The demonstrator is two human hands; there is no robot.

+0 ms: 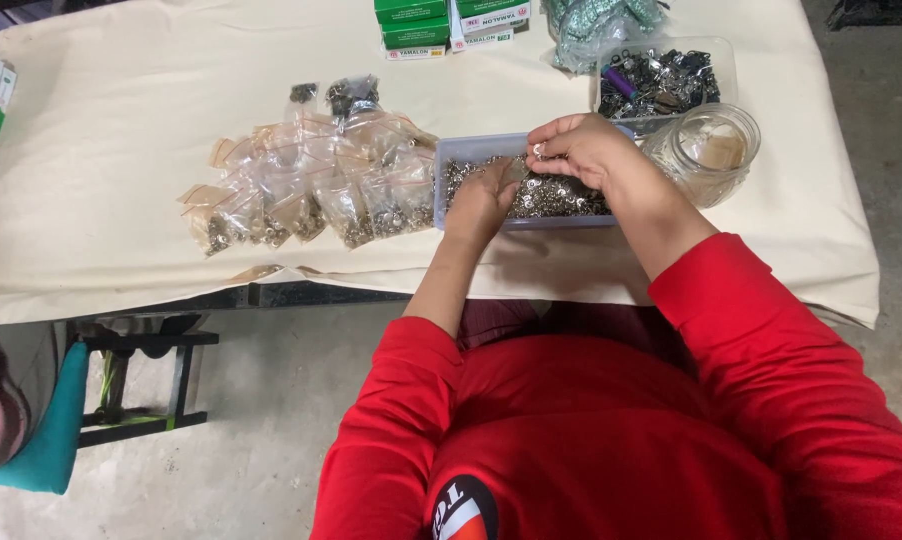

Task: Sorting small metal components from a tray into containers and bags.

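Observation:
A shallow grey tray [458,150] full of small silver metal pieces stands on the cloth-covered table [121,120]. My left hand [483,200] reaches into the tray, fingers down among the pieces; a small clear bag seems to be at its fingertips. My right hand [583,148] hovers over the tray's far edge, fingers pinched on a few small metal pieces. To the left lies a pile of several small clear bags [311,190] filled with metal pieces.
A glass jar [706,150] lies right of the tray. Behind it sits a clear box [723,60] of dark metal parts and a greenish bag [596,25]. Green and white boxes [451,22] stand at the far edge. A stool with a teal cushion [46,430] is lower left.

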